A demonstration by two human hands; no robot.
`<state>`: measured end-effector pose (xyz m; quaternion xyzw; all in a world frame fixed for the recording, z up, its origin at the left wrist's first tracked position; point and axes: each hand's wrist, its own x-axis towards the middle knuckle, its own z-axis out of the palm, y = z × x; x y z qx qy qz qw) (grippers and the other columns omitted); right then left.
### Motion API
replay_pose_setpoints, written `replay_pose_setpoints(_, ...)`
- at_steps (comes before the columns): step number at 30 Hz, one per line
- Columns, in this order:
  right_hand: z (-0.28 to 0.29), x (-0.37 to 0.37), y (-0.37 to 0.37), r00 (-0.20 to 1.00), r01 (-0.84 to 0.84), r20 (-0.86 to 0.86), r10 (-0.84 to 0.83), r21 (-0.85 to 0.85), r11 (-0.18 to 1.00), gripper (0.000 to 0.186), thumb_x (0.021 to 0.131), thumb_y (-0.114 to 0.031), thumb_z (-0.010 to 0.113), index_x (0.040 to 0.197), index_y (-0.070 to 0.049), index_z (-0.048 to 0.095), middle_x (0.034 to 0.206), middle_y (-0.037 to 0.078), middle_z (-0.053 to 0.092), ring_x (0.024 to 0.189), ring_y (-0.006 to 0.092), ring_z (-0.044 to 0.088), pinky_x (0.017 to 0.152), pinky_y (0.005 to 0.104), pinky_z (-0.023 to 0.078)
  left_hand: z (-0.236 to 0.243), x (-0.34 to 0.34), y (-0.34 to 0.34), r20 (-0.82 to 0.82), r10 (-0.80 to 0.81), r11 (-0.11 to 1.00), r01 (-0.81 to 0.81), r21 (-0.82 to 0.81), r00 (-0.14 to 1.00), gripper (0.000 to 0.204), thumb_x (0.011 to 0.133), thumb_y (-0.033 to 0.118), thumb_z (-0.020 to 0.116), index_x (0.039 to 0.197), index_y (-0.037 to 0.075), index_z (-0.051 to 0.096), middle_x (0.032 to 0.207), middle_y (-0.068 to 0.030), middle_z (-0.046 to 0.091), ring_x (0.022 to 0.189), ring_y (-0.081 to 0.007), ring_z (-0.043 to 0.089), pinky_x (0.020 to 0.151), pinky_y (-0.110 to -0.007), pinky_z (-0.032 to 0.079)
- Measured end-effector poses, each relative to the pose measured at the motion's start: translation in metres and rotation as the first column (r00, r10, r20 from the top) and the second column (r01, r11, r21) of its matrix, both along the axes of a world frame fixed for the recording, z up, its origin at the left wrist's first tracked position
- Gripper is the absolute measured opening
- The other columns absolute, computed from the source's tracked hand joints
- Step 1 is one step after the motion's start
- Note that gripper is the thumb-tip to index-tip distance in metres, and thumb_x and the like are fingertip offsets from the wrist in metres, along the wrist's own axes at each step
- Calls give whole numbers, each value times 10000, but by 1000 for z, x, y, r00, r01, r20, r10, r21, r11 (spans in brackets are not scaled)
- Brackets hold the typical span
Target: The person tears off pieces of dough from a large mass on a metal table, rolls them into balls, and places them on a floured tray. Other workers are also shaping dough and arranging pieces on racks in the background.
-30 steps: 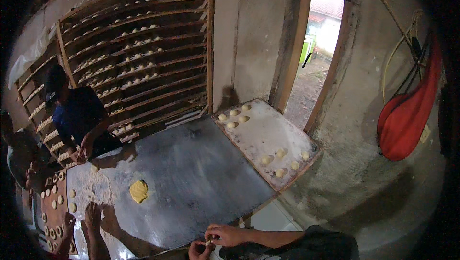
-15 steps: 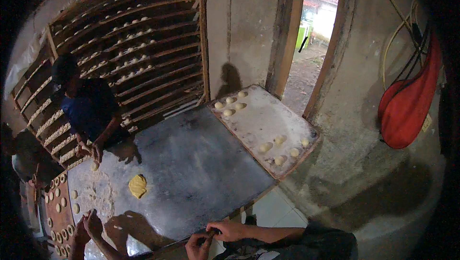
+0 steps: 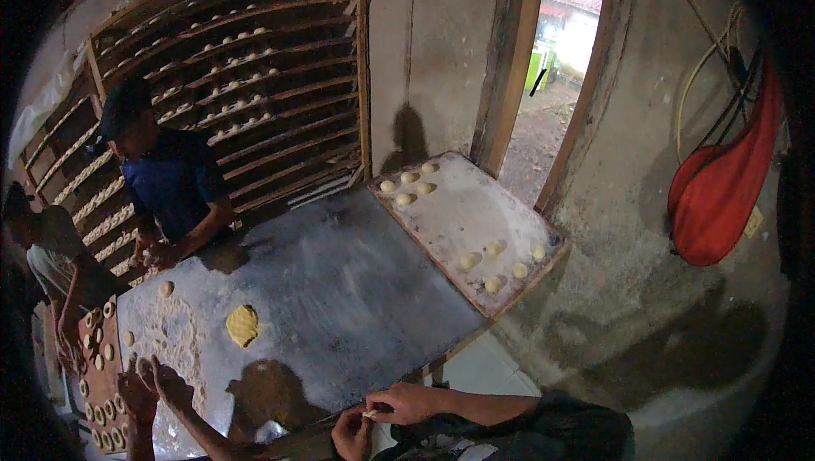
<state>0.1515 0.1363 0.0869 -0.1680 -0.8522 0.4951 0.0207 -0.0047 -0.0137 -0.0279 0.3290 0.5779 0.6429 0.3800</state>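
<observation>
Both my hands meet at the table's near edge, fingers closed and fingertips touching. My left hand (image 3: pixel 350 434) is below and my right hand (image 3: pixel 399 402) above, its forearm reaching in from the right out of a dark sleeve. Pinched between them is a small pale piece (image 3: pixel 370 413), which I cannot make out well. Farther onto the grey tabletop (image 3: pixel 356 266) lies a flattened yellow lump of dough (image 3: pixel 243 326). To my left, another person's hands (image 3: pixel 157 385) are raised over the table, holding what looks like a round dough piece.
A floured board (image 3: pixel 501 215) with several dough balls (image 3: pixel 406 199) lies at the right end. A brown tray (image 3: pixel 102 385) holds dough rings at the left. Across the table a person in blue (image 3: pixel 174 189) works before a wooden rack (image 3: pixel 280 113). Another person (image 3: pixel 64 266) stands far left.
The person in blue has straightened and drawn their hands back, leaving a dough piece on the table. The neighbour's hands have lifted apart slightly. The pale piece now shows between my fingers.
</observation>
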Motion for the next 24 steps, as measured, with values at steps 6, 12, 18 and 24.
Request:
replay_pose_setpoints(6, 6, 5, -1, 998, -46, -41, 44, -32, 998, 279, 1007, -305, 636, 1153, -69, 607, 901, 144, 685, 833, 288, 679, 733, 432, 515, -2, 2, -1, -219, 114, 993, -102, 66, 969, 168, 983, 84, 661, 1132, 7, 663, 1031, -92, 700, 932, -190, 674, 803, -331, 542)
replay_pose_setpoints(12, 18, 1, -2, 996, -60, 63, 67, -110, 992, 269, 998, -308, 658, 1074, -55, 606, 895, 142, 678, 824, 289, 675, 737, 429, 514, -14, 7, -4, 80, 90, 973, -105, 206, 993, 135, 954, 64, 708, 1061, 0, 656, 960, -72, 689, 870, -155, 654, 754, -289, 524)
replay_pose_setpoints(18, -1, 14, 3, 992, -90, 86, 92, -23, 996, 235, 952, -258, 689, 1057, -61, 615, 892, 140, 669, 854, 309, 662, 754, 443, 500, -19, 0, -10, -45, -138, 974, 144, 175, 989, 169, 955, 153, 726, 1056, 29, 670, 946, -102, 733, 854, -176, 694, 751, -325, 530)
replay_pose_setpoints(24, -9, 20, -2, 949, -315, 56, 311, 253, 915, 229, 912, -222, 666, 1063, -56, 618, 970, 119, 653, 961, 338, 649, 856, 446, 491, -47, -36, -13, -287, -727, 686, 641, -344, 624, 449, 848, 346, 834, 1178, 79, 689, 1032, -117, 749, 960, -223, 734, 860, -372, 559)
